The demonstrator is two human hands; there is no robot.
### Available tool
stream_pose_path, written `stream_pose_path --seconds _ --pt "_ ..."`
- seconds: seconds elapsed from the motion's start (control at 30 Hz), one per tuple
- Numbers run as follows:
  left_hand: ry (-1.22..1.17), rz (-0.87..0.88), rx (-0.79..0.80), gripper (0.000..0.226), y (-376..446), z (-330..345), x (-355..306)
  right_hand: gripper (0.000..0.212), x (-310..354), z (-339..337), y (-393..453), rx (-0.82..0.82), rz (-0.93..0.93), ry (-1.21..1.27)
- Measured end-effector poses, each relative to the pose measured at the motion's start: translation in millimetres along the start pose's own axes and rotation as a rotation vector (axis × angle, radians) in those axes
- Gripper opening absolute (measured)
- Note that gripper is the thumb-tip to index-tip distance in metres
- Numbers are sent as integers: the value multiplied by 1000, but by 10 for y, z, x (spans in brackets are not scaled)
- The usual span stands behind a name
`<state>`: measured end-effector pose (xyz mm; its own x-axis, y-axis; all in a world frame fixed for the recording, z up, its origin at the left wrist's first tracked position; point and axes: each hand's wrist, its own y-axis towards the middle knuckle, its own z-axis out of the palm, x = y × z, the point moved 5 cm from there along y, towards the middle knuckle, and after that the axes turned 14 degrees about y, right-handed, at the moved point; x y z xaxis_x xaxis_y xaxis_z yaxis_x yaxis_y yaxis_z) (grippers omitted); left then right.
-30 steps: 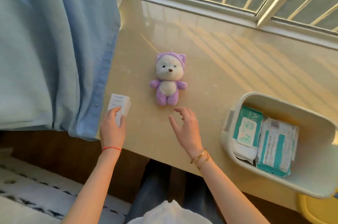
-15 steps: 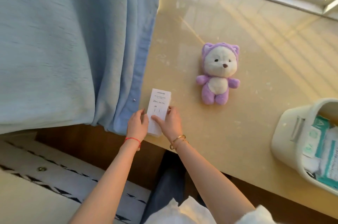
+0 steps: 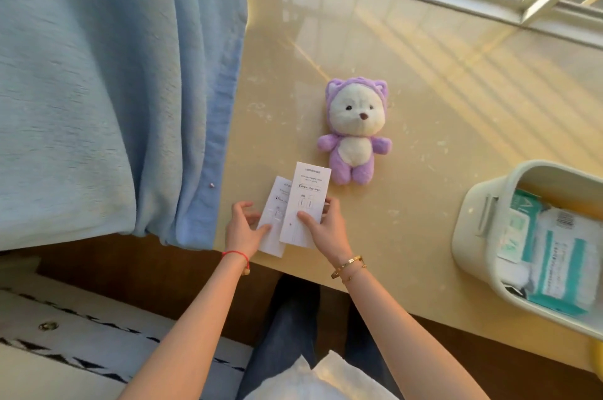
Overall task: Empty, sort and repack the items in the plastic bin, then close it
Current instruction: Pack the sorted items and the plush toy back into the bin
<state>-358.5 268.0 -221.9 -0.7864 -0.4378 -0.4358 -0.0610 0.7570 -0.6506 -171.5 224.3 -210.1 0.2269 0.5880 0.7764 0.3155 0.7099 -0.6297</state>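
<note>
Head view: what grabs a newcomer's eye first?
The purple plush bear lying face-up mid-counter, just beyond two white cable boxes: the left hand is on the left box, the right hand on the overlapping right box. At the right edge, the open plastic bin holds teal-and-white wipe packs.

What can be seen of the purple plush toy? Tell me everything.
The purple plush toy is a small soft bear-like figure lying on its back, face up, on the beige tabletop. It has a cream face and belly, dark eyes, a brown nose, and a purple hood with two ears. Its short purple arms spread sideways and its legs point toward the person. It looks fluffy and clean. Neither hand touches it; the upper corner of the nearer white box lies close to its left-side leg, apparently not touching.
</note>
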Motion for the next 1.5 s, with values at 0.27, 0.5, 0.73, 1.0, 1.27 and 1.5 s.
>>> stream_pose_path --seconds 0.27,0.5,0.73,1.0,1.27,1.5 --pt "201 6 -96 62 -362 642 -429 49 443 -1355 -486 -103 -161 24" --pt "133 -59 -272 68 -685 983 -822 52 736 -2654 -821 -188 -256 -2" --pt "-111 133 -352 84 -1600 1174 -1881 50 644 -3866 -1039 -290 -237 12" --pt "-113 502 -114 69 -2375 2215 -3162 53 245 -4836 -944 -384 -89 -118" --pt "228 378 -69 76 -2034 3045 -3101 54 35 -4707 -692 -340 -51 -293" --pt "428 544 -72 75 -2132 2880 -3110 57 424 -4522 -837 -598 -385 -703"
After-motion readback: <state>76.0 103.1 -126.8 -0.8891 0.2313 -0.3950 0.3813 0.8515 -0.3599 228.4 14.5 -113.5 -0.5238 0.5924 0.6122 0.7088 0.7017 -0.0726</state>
